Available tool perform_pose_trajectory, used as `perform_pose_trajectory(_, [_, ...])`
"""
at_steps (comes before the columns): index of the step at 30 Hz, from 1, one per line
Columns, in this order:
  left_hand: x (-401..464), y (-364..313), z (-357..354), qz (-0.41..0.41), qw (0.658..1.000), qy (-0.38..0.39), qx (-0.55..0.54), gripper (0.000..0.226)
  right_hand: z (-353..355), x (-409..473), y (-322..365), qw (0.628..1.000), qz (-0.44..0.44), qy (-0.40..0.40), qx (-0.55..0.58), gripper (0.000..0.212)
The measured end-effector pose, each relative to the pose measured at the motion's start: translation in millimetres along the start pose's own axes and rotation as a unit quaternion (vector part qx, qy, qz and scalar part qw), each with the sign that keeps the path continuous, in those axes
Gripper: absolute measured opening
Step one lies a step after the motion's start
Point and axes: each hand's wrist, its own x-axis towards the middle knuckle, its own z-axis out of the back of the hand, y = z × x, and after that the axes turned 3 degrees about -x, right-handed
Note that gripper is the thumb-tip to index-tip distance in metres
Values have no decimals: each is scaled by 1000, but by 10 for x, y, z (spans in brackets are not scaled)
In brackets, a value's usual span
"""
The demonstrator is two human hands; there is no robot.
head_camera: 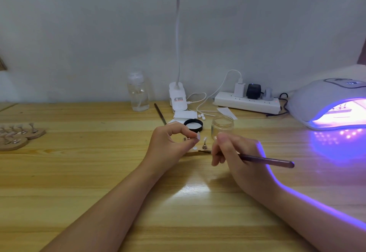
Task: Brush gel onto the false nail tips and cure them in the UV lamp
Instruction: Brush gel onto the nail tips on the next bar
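left hand (170,142) pinching a small pale nail tip (198,135) on its metal stand, right hand (235,152) gripping a dark brush (265,160)

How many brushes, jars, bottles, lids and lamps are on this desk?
Brushes: 2, one in the right hand at, one lying at
Jars: 1
Bottles: 1
Lids: 1
Lamps: 2, UV lamp, desk lamp
Total: 7

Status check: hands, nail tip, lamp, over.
Left hand pinches a nail tip on its holder. Right hand grips brush. UV lamp lit. Nothing blocking.
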Motion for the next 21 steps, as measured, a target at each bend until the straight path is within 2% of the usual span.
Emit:
perform_pose_trajectory(3, [-1,-2,-2,0,1000,-2,1,19,3,15,7,999,7,-27,-16,33])
perform_pose_trajectory(7, [2,-2,2,-8,1000,2,11,24,-14,18,-3,1000,-12,-5,-8,37])
perform_pose_trajectory(11, [1,-7,-2,-10,1000,2,18,22,-10,13,-10,1000,3,-19,-10,36])
perform_pose_trajectory(15, [4,0,-2,-8,1000,6,14,19,-9,9,-19,999,-34,1,9,40])
perform_pose_trajectory(21, [5,2,-3,-6,1000,4,14,19,-13,27,-30,1000,-12,-24,-5,38])
